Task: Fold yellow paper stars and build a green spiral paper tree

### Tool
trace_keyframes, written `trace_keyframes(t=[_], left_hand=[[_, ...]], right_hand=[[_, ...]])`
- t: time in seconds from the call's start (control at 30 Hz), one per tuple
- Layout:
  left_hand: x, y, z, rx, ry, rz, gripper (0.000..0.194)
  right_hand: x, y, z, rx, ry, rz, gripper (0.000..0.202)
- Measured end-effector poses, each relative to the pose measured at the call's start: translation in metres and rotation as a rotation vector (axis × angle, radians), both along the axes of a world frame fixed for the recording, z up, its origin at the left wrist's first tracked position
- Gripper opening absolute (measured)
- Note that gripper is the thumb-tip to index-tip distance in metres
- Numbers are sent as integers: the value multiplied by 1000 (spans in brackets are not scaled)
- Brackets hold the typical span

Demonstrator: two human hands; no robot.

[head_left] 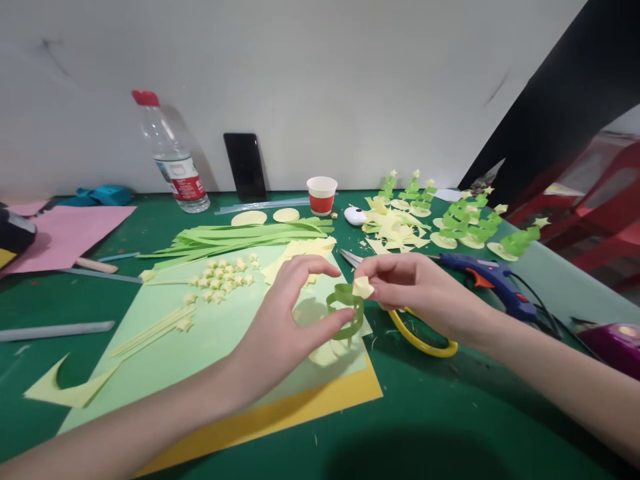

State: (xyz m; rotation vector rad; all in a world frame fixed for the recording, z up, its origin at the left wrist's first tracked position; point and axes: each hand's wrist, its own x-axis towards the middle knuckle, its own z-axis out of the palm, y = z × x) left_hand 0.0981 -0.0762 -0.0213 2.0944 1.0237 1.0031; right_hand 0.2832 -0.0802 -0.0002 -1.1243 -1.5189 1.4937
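My right hand [415, 287] pinches a pale yellow paper star [363, 288] between thumb and fingertips. Just left of it stands a curled green paper strip [356, 321] on a pale round paper base [324, 353]. My left hand [295, 307] is open around the curl, its thumb in front of the strip and its index finger arched behind; whether the thumb touches the strip is hard to tell. Under my right hand lie scissors with yellow handles [423, 343], partly hidden. Small folded stars [220, 280] are heaped on the light green sheet [200, 340].
Green strips [240, 237], a bottle [177, 167], a phone [245, 167] and a paper cup [321, 195] are at the back. Finished green curls with stars [455, 220] stand back right, near a blue glue gun [490, 280]. Paper scraps [397, 227] lie behind my right hand.
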Motion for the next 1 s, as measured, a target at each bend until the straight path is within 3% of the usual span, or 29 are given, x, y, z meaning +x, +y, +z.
trace_keyframes(t=[0.1,0.37,0.53,0.6,0.67,0.87,1.0], left_hand=[[1,4,-1,-25,-27,-47,8],[0,5,-6,-62,-31,-49,15],[-6,5,-10,-108,-69,-42,15],[-11,4,-11,-140,-107,-41,16],[-16,4,-13,-176,-147,-46,15],[-30,3,-23,-261,-202,38,15],[-33,7,-28,-277,-246,63,10]], right_hand=[[-3,-1,0,8,-24,23,8],[-10,-1,-12,44,-118,67,25],[-3,-3,3,148,-229,31,24],[8,-2,9,268,-404,-72,24],[22,0,9,413,-745,-208,26],[73,-8,-17,328,-1224,-369,16],[111,-25,-24,247,-1485,-506,21]])
